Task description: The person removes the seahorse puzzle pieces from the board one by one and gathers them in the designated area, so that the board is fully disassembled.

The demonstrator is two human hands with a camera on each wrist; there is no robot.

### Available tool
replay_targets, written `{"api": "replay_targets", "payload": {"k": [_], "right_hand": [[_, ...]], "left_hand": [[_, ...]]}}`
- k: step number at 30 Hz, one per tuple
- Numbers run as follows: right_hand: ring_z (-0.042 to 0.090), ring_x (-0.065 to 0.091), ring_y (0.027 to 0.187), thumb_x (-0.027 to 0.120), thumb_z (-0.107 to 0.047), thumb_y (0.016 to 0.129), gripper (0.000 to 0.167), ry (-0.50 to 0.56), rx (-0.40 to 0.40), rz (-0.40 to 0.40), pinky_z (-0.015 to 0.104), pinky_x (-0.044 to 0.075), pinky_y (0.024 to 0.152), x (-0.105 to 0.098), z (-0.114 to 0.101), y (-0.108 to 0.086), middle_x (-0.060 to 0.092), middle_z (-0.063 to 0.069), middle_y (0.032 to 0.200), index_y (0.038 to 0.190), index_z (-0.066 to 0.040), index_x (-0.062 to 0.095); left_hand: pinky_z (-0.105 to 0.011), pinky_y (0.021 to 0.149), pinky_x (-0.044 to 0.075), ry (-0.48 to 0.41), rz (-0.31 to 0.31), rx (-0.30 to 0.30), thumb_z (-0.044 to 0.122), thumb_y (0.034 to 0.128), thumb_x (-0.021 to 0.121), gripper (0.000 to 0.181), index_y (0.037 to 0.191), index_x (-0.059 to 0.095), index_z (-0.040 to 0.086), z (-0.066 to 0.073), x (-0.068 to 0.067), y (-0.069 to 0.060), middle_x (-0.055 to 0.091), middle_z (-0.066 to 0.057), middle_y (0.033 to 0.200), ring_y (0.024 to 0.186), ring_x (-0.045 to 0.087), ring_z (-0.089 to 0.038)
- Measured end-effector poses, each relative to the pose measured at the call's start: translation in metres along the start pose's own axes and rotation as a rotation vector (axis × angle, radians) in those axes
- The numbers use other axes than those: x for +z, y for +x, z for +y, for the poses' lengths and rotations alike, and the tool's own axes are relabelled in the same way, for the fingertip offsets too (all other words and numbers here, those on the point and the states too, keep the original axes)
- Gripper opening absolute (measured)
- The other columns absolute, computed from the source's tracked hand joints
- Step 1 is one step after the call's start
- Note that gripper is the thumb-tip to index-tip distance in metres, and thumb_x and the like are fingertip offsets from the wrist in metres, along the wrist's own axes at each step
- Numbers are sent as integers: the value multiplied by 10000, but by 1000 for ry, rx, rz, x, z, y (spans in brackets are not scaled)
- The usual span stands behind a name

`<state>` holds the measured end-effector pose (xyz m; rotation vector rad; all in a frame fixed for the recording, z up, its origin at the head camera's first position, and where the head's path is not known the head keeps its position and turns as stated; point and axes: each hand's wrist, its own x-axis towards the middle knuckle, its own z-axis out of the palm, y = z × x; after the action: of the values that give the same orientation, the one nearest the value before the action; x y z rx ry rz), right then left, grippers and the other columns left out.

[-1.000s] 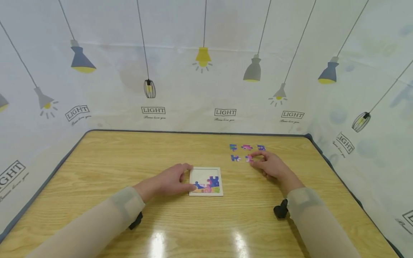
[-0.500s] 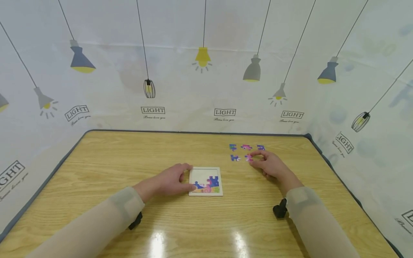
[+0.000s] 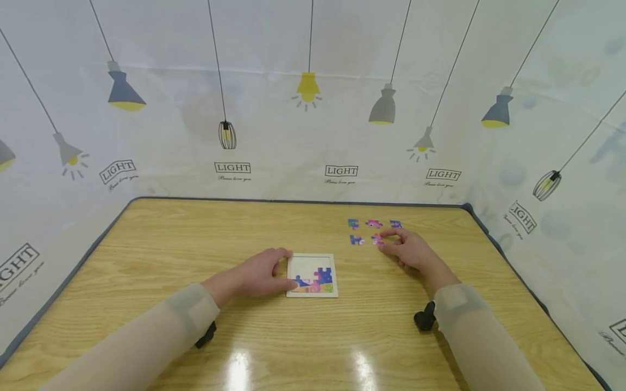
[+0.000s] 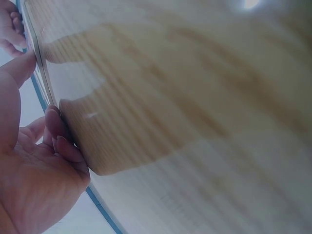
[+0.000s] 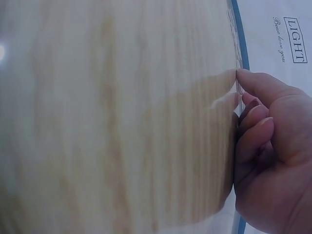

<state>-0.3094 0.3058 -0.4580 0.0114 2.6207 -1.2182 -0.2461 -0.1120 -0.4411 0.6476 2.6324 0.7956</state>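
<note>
A white square jigsaw tray (image 3: 303,264) lies flat on the table, with colourful pieces (image 3: 315,285) fitted along its bottom and right side. My left hand (image 3: 261,274) holds the tray's left side, thumb over the lower left and index finger at the upper left corner. The left wrist view shows the tray's thin edge (image 4: 43,73) by the thumb. To the right and farther back, my right hand (image 3: 411,252) pinches a pink jigsaw piece (image 3: 376,239) between thumb and index finger, at table level. In the right wrist view, that hand's (image 5: 278,151) other fingers are curled.
Around the pinched piece lie loose jigsaw pieces: a blue-green one (image 3: 353,224), a pink one with an eye (image 3: 374,223), a blue one (image 3: 395,224) and a blue-purple one (image 3: 356,240). The wooden table (image 3: 195,233) meets a lamp-printed wall covering (image 3: 274,136) at its back.
</note>
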Motion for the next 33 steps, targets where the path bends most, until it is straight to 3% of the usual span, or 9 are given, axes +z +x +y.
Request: {"api": "replay_targets", "payload": {"k": [24, 33], "right_hand": [[108, 522, 592, 751, -390, 1056, 594, 59, -20, 12, 262, 453, 508, 0, 2, -7, 599, 44, 1010, 1551, -126, 556], [155, 589, 678, 703, -322, 1096, 466, 98, -78, 22, 306, 563, 593, -4, 2, -20, 590, 24, 881, 1469, -58, 608]], "left_hand": [[-367, 810, 411, -18, 5, -4, 457, 1011, 784, 798, 1619, 480, 40, 0, 0, -2, 561, -53, 992, 890, 514, -185], [-352, 802, 421, -18, 17, 18, 467, 988, 803, 814, 1601, 495, 29, -7, 4, 4, 561, -45, 986, 875, 514, -178]]}}
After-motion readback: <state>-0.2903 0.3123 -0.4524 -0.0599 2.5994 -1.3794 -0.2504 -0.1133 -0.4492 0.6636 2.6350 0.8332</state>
